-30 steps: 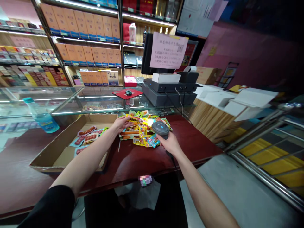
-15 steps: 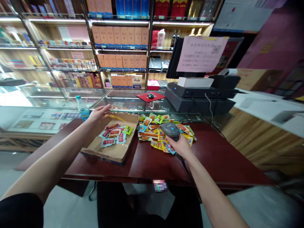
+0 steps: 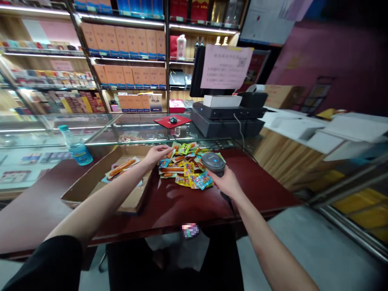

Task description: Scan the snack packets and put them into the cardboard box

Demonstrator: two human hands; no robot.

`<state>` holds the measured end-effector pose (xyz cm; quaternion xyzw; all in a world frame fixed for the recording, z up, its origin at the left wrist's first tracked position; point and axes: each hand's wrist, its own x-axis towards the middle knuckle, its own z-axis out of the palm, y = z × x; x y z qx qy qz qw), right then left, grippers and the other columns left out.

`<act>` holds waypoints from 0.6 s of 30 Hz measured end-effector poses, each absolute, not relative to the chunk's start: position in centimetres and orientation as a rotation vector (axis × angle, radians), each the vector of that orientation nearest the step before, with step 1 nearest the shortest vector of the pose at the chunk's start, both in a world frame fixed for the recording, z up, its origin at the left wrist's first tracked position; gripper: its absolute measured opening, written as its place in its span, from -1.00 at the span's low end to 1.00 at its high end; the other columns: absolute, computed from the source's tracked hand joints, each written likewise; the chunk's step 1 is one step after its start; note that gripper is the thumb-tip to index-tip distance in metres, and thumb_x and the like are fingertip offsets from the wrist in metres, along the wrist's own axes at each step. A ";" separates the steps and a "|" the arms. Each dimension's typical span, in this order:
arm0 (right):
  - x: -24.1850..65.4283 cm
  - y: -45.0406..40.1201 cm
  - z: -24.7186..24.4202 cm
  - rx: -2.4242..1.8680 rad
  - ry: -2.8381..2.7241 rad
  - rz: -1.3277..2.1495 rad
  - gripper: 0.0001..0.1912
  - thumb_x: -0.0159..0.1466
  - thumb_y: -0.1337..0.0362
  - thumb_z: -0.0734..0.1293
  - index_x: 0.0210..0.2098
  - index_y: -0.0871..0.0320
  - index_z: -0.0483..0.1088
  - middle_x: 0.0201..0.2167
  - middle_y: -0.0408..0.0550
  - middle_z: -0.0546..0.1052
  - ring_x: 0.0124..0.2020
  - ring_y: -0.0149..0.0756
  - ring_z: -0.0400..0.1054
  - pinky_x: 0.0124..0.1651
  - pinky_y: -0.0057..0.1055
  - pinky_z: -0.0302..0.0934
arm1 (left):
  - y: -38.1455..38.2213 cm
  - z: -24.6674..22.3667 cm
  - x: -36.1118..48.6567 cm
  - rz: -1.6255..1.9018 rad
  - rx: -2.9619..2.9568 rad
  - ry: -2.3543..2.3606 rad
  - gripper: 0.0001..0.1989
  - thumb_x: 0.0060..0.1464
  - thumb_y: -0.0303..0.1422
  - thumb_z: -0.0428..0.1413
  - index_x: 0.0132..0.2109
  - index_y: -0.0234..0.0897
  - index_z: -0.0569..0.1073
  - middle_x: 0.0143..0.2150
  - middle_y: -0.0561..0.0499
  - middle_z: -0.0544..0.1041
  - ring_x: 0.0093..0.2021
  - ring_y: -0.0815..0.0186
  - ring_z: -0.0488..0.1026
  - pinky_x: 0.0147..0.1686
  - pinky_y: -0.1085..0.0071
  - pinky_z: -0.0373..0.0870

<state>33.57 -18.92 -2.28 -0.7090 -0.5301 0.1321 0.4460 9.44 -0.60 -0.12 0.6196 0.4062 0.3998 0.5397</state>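
Observation:
My left hand (image 3: 157, 154) reaches across a shallow cardboard box (image 3: 100, 173) and rests, fingers spread, at the edge of a heap of bright snack packets (image 3: 185, 171). I see nothing held in it. My right hand (image 3: 226, 182) grips a dark grey handheld barcode scanner (image 3: 213, 163), whose corded handle runs down past my wrist. The scanner head is just above the right side of the heap. Sausage packets (image 3: 123, 167) lie in the box, partly hidden by my left forearm.
The heap and box sit on a dark red counter (image 3: 188, 210), with a glass display case behind. Beyond stand a water bottle (image 3: 75, 149), a red mouse mat (image 3: 171, 121) and a till terminal (image 3: 227, 117). Shelves of boxed goods fill the back.
My left hand has moved from above the box's far side to the heap. The view has swung, and the scanner stays in my right hand.

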 end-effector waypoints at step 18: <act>36.1 -24.2 -3.8 -1.793 -1.180 0.396 -0.71 0.15 0.06 0.34 -0.31 0.17 0.43 -0.67 -0.13 0.48 -0.69 -0.29 0.36 -0.53 -0.41 0.23 | -5.0 -5.9 23.5 0.223 2.451 0.902 -0.69 -0.29 -0.35 0.31 -0.30 -0.24 0.50 -0.38 0.01 0.54 -0.34 0.21 0.49 -0.38 0.43 0.31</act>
